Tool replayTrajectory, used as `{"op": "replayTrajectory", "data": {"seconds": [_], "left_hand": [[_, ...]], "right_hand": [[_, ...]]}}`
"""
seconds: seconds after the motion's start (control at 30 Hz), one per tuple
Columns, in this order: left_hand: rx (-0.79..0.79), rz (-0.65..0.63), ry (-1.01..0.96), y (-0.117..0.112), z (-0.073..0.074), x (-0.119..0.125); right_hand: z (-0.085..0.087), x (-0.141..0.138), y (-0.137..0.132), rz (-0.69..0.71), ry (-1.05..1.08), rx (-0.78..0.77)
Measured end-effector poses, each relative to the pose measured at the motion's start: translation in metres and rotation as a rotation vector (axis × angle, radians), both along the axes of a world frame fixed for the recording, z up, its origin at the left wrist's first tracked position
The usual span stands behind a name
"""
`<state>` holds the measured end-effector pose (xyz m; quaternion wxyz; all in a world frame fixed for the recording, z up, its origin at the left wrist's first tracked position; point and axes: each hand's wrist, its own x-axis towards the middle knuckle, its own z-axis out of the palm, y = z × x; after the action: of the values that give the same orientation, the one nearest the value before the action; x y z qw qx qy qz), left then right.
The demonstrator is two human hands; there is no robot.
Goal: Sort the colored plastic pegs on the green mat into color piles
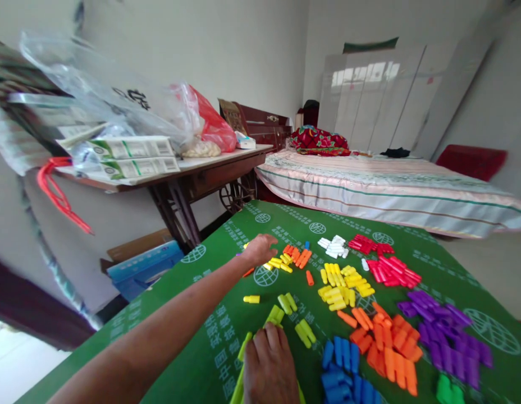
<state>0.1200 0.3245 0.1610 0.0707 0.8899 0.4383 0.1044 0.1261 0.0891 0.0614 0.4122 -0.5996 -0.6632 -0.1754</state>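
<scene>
My left hand (260, 250) reaches over the far left of the green sheet, fingers stretched loosely forward, above loose yellow caps (281, 264). Small orange caps (301, 257) lie just to its right. The pieces are short plastic tubes, like pen caps. Nearer to me, my right hand (271, 365) curls its fingers over a group of lime-green caps (274, 315), mostly hidden under it. More lime-green caps (305, 333) lie to the right of that hand, and a single yellow cap (251, 299) rests between my two hands.
Sorted by colour, piles of yellow (342, 286), orange (395, 350), blue (348, 376), purple (449, 336), red (393, 270) and white caps (333, 246) cover the right side. A sewing table (227, 168) with bags stands left; a bed (370, 179) lies beyond.
</scene>
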Motion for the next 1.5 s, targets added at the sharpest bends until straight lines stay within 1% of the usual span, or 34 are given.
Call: {"op": "replayTrajectory", "data": {"seconds": [0.1,0.2,0.3,0.37,0.4,0.47,0.53,0.6,0.63,0.7,0.77,0.8,0.87,0.93,1.07,1.17,1.23,1.3,1.5], "left_hand": [[0.016,-0.007,-0.027,0.0,-0.008,-0.003],[0.033,0.036,-0.054,0.003,-0.01,-0.016],[0.042,0.068,-0.07,0.005,-0.009,-0.044],[0.032,0.058,-0.072,0.001,-0.011,-0.068],[0.021,0.047,-0.07,-0.002,-0.013,-0.08],[-0.019,0.022,-0.054,-0.009,-0.019,-0.101],[-0.072,0.005,-0.03,-0.017,-0.025,-0.116],[-0.119,0.001,-0.008,-0.021,-0.03,-0.122],[-0.138,0.007,0.0,-0.022,-0.031,-0.121],[-0.18,0.033,0.02,-0.019,-0.031,-0.115],[-0.235,0.057,0.045,-0.013,-0.029,-0.105],[-0.262,0.06,0.059,-0.01,-0.028,-0.101],[-0.303,0.052,0.087,-0.003,-0.025,-0.093],[-0.324,0.026,0.108,0.003,-0.026,-0.088],[-0.302,-0.051,0.071,0.006,-0.035,-0.08],[-0.221,-0.052,-0.023,0.001,-0.047,-0.072],[-0.173,-0.024,-0.071,-0.006,-0.053,-0.066],[-0.142,-0.007,-0.098,-0.015,-0.057,-0.061],[-0.031,-0.015,-0.122,-0.037,-0.054,-0.055]], "right_hand": [[-0.003,0.0,0.003,0.022,0.03,0.029],[-0.006,-0.001,0.004,0.028,0.06,0.074],[-0.004,0.003,-0.001,0.008,0.102,0.13],[0.004,0.012,-0.007,0.027,0.097,0.132],[0.011,0.018,-0.01,0.033,0.093,0.105],[0.031,0.034,-0.008,0.024,0.107,-0.017],[0.055,0.054,0.007,-0.016,0.152,-0.2],[0.077,0.076,0.039,-0.024,0.163,-0.372],[0.084,0.087,0.059,-0.055,0.168,-0.45],[0.091,0.107,0.103,-0.184,0.175,-0.631],[0.088,0.12,0.143,-0.333,0.216,-0.819],[0.083,0.125,0.158,-0.372,0.23,-0.862],[0.071,0.13,0.179,-0.421,0.26,-0.912],[0.058,0.13,0.189,-0.433,0.269,-0.922],[0.04,0.119,0.193,-0.397,0.232,-0.863],[0.033,0.104,0.194,-0.345,0.206,-0.782],[0.032,0.094,0.194,-0.325,0.213,-0.74],[0.032,0.086,0.193,-0.32,0.232,-0.711],[0.037,0.075,0.182,-0.294,0.269,-0.684]]}}
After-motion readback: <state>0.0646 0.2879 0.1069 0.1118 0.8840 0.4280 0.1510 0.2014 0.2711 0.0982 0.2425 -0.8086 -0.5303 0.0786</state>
